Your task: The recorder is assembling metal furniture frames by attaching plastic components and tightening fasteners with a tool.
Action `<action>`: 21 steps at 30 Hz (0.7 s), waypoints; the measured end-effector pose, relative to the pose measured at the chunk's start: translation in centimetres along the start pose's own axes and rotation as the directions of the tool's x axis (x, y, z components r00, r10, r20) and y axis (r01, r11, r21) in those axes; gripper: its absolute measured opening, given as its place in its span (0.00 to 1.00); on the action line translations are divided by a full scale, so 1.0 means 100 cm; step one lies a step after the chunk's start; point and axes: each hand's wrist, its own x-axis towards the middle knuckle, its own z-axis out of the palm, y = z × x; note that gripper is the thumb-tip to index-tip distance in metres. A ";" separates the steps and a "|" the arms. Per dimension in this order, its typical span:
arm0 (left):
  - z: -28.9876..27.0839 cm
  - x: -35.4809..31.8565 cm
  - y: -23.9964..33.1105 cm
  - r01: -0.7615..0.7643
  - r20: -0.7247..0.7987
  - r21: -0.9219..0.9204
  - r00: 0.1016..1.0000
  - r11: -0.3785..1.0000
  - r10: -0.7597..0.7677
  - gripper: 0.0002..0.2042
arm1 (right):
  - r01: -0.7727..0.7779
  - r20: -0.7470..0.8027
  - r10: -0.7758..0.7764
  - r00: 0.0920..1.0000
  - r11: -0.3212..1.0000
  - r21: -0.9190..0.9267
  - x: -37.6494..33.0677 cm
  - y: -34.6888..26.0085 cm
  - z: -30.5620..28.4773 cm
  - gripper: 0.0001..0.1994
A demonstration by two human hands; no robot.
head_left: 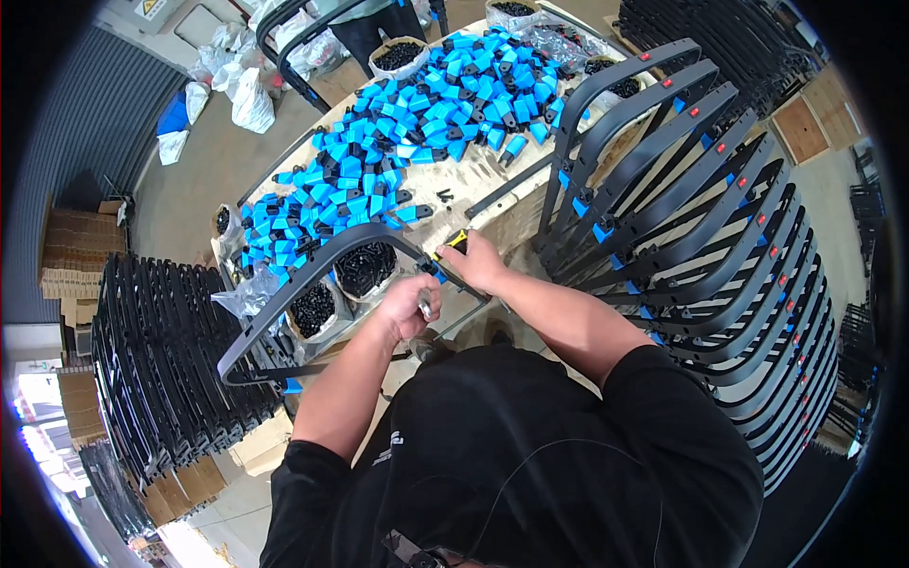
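Note:
A black bent-tube frame [327, 254] lies across the table's near edge, a blue-and-black end piece on its corner. Beside that corner, my left hand [405, 308] is closed around a silver metal tool [425, 303]; only its rounded end shows, so I cannot tell its exact kind. My right hand [478, 263] grips the yellow-and-black handle of a screwdriver [456, 240], just right of the frame's corner. The screwdriver's tip is hidden near the joint. Past my hands, a few small black screws [444, 196] lie on the wooden table [436, 180].
Blue-and-black plastic end pieces [454, 95] are heaped over the table. Sacks of small black parts [365, 270] stand by the frame. Finished-looking black frames [682, 237] lean in a row at right; more frames [170, 369] are stacked at left. A person [374, 33] stands beyond the table.

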 end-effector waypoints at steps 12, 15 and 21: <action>0.026 0.024 -0.062 0.026 -0.245 0.946 0.708 0.322 0.663 0.18 | -0.126 0.128 0.123 0.984 0.992 0.014 -0.028 0.081 0.022 0.26; 0.022 0.026 -0.058 0.040 -0.252 0.945 0.721 0.324 0.645 0.20 | -0.186 0.151 0.200 0.968 0.977 -0.099 -0.045 0.059 0.006 0.23; 0.021 0.018 -0.056 0.005 -0.275 0.920 0.722 0.393 0.635 0.20 | -0.241 0.272 0.250 0.929 0.968 -0.069 -0.066 -0.007 -0.037 0.27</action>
